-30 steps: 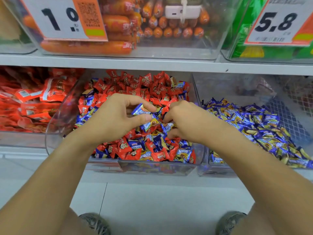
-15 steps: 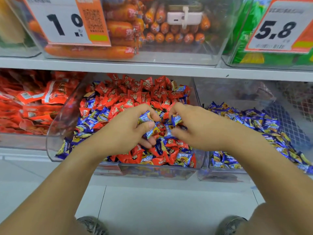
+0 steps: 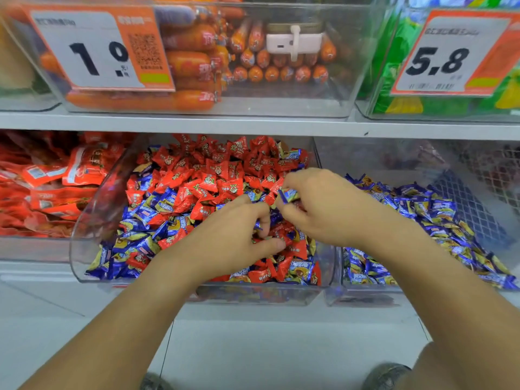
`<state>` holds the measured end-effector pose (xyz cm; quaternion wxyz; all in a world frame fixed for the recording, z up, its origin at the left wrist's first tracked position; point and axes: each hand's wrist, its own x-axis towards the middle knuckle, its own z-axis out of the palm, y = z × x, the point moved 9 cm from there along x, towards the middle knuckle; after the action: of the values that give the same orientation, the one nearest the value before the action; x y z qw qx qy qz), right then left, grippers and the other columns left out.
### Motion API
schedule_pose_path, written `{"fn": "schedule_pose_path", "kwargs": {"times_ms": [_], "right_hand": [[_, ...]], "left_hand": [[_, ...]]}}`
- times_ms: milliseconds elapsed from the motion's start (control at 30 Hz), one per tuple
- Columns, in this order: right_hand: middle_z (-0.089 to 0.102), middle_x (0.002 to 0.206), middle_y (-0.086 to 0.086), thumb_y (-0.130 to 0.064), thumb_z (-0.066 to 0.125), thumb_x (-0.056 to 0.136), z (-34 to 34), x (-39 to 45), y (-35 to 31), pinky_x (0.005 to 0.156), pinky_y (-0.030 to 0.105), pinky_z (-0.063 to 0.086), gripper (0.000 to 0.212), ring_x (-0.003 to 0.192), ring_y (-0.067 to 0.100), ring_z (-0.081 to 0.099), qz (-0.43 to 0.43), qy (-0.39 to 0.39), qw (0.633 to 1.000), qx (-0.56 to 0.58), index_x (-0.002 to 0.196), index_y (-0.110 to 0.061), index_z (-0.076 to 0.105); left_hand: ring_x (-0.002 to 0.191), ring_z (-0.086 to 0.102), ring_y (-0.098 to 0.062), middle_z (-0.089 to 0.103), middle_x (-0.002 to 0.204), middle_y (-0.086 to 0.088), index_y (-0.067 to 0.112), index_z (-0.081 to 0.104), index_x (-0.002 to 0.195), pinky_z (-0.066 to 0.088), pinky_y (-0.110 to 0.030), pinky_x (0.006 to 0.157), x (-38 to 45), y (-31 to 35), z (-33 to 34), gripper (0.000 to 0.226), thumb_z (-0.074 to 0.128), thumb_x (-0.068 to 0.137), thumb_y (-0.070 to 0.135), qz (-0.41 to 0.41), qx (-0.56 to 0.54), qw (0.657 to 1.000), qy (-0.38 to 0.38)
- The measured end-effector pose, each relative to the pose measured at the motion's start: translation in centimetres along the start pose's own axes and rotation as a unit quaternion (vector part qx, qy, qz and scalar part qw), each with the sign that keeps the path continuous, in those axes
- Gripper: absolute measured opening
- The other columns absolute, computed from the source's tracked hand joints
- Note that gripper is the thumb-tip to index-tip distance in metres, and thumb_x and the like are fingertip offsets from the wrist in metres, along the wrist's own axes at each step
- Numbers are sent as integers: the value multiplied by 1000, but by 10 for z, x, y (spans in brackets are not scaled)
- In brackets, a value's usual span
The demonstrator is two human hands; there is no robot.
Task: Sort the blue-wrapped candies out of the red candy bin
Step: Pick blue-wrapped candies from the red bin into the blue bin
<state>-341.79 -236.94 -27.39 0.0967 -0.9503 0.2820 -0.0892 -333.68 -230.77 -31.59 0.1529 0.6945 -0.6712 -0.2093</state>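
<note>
A grey metal shelf (image 3: 281, 126) runs across the whole view, with clear bins standing on it and more bins on the level beneath. On the upper level, a clear bin of orange-wrapped sausages (image 3: 194, 63) carries a price tag reading 1.0 (image 3: 95, 49), and at the right a bin of green packets (image 3: 399, 80) carries a tag reading 5.8 (image 3: 447, 57). A small white clip device (image 3: 294, 43) sits on the front of the sausage bin.

On the lower level, at the left, lies a pile of red flat packets (image 3: 47, 181). In the middle stands the red candy bin (image 3: 87, 220), a clear tub with a rounded front wall, heaped with red-wrapped candies (image 3: 213, 175) toward the back and many blue-wrapped candies (image 3: 149, 215) mixed in, thickest along the left and front. Just beside it on the right, a second clear bin (image 3: 334, 282) holds only blue-and-yellow wrapped candies (image 3: 422, 215).

Both bare forearms reach up from the bottom of the view into the middle bin. The left hand (image 3: 233, 237) lies palm down on the pile with fingers curled into the candies; whether it grasps any cannot be told. The right hand (image 3: 320, 206) hovers over the bin's right side, thumb and forefinger pinching a single blue candy (image 3: 288, 195) lifted clear of the heap.

Below, on the pale tiled floor (image 3: 253, 347), the toes of two shoes (image 3: 385, 374) show at the bottom edge
</note>
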Motion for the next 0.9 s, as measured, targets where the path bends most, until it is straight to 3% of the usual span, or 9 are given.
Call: {"fn": "schedule_pose_path", "kwargs": {"times_ms": [67,167,233,300,400,533,667,733,900], "right_hand": [[41,59,-7,-35,48,98,-13,-8,0,54,30,34,26,53,8,39,10,33,998,53,77,-20,46],[44,53,-4,-36,47,99,-15,-14,4,52,35,35,28,46,13,35,18,40,995,88,89,-11,53],[50,52,-1,-32,47,100,-11,-17,7,51,35,36,25,44,15,37,24,33,994,100,98,-8,56],[51,46,-7,-25,48,99,-10,-21,11,46,21,33,21,42,13,41,28,31,991,129,115,-17,58],[46,45,-7,-21,48,98,-13,-29,15,45,20,31,18,43,10,41,37,42,983,173,110,-28,60],[49,51,-7,-34,47,101,-14,-35,16,47,20,31,17,47,8,45,55,55,976,203,98,-23,59],[55,57,-20,-66,52,85,-19,-38,9,51,16,35,40,50,5,48,43,86,965,243,90,-26,57],[57,59,-10,-60,61,84,-22,-42,8,51,18,38,36,50,8,48,24,98,961,258,87,-25,59],[66,77,-6,-49,62,90,-41,-72,33,62,35,48,18,68,23,59,15,115,936,334,83,-33,65]], "left_hand": [[83,49,-13,40,99,5,31,60,97,44,-31,73,4,0,9,17,65,89,45,0,32,999,-31],[84,47,-15,36,106,0,33,67,113,38,-29,68,8,-1,19,21,64,93,29,4,89,994,-61],[83,46,-12,37,107,1,34,70,107,37,-27,67,8,-1,19,17,66,92,28,10,116,992,-54],[79,44,-8,38,103,4,33,70,98,33,-23,63,8,-1,14,9,67,91,30,19,110,993,-34],[82,48,-7,41,97,8,37,68,91,36,-18,65,4,-5,-2,3,66,90,38,18,36,999,9],[89,54,-1,58,97,12,41,63,88,42,-23,75,-7,-12,-34,2,61,90,42,-3,-125,987,99],[64,53,-15,61,76,7,29,62,95,45,-35,64,-10,9,-35,11,53,96,36,2,-267,956,121],[60,50,-12,56,68,5,22,60,95,50,-39,63,-10,23,-26,21,50,95,40,-5,-334,936,108],[64,53,-6,58,72,9,16,59,98,53,-21,62,-1,62,-11,37,46,87,49,-10,-418,903,101]]}}
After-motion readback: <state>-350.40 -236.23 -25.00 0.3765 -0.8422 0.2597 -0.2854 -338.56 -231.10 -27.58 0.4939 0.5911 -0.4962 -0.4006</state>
